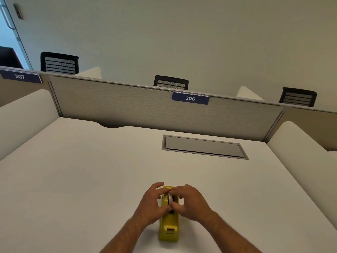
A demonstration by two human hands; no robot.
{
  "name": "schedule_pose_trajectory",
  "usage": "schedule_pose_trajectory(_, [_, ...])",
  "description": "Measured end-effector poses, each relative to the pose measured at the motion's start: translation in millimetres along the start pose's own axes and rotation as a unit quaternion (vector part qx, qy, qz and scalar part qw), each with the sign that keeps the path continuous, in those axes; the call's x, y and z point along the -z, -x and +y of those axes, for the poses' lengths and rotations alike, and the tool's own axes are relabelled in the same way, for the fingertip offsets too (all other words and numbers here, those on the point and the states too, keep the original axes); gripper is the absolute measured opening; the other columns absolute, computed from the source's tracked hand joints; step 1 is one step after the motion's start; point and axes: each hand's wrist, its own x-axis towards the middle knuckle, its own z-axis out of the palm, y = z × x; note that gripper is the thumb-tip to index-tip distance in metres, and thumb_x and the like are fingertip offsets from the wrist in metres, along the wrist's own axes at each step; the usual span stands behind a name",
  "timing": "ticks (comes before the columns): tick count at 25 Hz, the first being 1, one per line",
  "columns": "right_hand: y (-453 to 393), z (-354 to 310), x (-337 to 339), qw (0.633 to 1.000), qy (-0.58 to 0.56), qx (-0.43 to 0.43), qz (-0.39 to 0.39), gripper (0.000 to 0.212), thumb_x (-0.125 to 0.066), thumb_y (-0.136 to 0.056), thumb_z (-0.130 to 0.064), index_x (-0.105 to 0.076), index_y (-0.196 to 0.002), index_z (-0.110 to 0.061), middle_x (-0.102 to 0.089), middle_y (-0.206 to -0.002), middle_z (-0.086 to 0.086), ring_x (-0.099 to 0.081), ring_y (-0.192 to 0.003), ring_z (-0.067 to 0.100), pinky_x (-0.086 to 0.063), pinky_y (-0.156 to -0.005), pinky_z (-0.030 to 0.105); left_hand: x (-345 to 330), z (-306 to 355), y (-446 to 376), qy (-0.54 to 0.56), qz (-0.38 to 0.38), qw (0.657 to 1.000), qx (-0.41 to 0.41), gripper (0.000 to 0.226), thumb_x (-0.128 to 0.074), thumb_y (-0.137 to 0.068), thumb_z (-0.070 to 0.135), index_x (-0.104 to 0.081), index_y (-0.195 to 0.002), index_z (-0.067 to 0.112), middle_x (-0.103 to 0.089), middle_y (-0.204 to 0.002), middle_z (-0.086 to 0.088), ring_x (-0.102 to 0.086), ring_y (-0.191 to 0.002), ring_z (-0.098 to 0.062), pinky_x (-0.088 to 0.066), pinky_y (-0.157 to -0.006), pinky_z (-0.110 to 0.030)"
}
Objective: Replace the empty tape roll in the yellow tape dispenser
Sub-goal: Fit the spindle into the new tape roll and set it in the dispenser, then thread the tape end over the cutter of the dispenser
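On the white desk (91, 170), near its front edge, the yellow dispenser (168, 225) stands with its cutter end toward the person. Both hands meet over its far end: the left hand (152, 203) cups the left side, fingers curled around it, while the right hand (191, 201) pinches the pale roll (170, 198) sitting in the dispenser's slot. A grey hatch (204, 147) lies well beyond.

A white desk (91, 170) with a closed grey metal cable hatch (204, 147) sits before a grey fabric partition (127, 108) bearing blue number plates 306 (190, 98) and 307 (20, 76), three black mesh chairs (171, 83) behind it.
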Motion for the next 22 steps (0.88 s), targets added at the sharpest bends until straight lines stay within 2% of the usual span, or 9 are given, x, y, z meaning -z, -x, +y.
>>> schedule_pose_trajectory(4, [-0.5, 1.2, -1.6, 1.0, -0.003, -0.002, -0.001, 0.039, -0.057, -0.078, -0.054, -0.071, -0.108, -0.033, -0.075, -0.093, -0.013, -0.057, -0.08, 0.007, -0.052, -0.074, 0.027, 0.7, 2.1, -1.0, -0.006, -0.006, 1.0, 0.008, 0.061, -0.083, -0.07, 0.039, -0.058, -0.126, 0.039, -0.041, -0.147, 0.009, -0.051, -0.119, -0.015, -0.053, -0.093, -0.029])
schedule_pose_trajectory(7, [-1.5, 0.7, 0.0, 1.0, -0.012, -0.012, -0.005, 0.031, -0.059, -0.08, -0.049, -0.075, -0.1, -0.033, -0.076, -0.088, -0.011, -0.056, -0.078, 0.008, -0.052, -0.072, 0.029, 1.1, 1.4, -1.6, -0.002, -0.011, 1.0, 0.013, 0.059, -0.084, -0.067, 0.037, -0.062, -0.122, 0.039, -0.042, -0.147, 0.009, -0.051, -0.118, -0.015, -0.054, -0.092, -0.031])
schedule_pose_trajectory(11, [-4.8, 1.4, 1.9, 0.999, -0.04, -0.029, 0.0, 0.019, -0.064, -0.084, -0.034, -0.079, -0.094, -0.028, -0.078, -0.087, -0.007, -0.06, -0.078, 0.01, -0.052, -0.073, 0.032, 0.6, 0.8, -1.4, 0.007, -0.022, 1.0, 0.019, 0.059, -0.088, -0.06, 0.033, -0.064, -0.113, 0.04, -0.041, -0.145, 0.012, -0.054, -0.109, -0.012, -0.051, -0.079, -0.021])
schedule_pose_trajectory(18, [-5.8, 1.4, 2.9, 0.999, -0.026, -0.035, -0.027, 0.029, -0.069, -0.083, -0.043, -0.075, -0.106, -0.026, -0.076, -0.096, -0.005, -0.057, -0.081, 0.007, -0.049, -0.076, 0.026, 0.3, -0.6, -3.1, 0.014, -0.032, 0.999, 0.025, 0.056, -0.089, -0.058, 0.034, -0.061, -0.105, 0.046, -0.04, -0.144, 0.014, -0.055, -0.107, -0.012, -0.046, -0.07, -0.013])
schedule_pose_trajectory(22, [-4.8, 0.1, 4.4, 0.998, -0.033, -0.037, -0.024, 0.027, -0.069, -0.083, -0.041, -0.077, -0.104, -0.026, -0.076, -0.095, -0.004, -0.059, -0.083, 0.009, -0.05, -0.076, 0.028, 0.3, -1.3, -2.8, 0.012, -0.034, 0.999, 0.019, 0.054, -0.087, -0.058, 0.037, -0.058, -0.101, 0.051, -0.04, -0.144, 0.015, -0.054, -0.106, -0.011, -0.045, -0.069, -0.011])
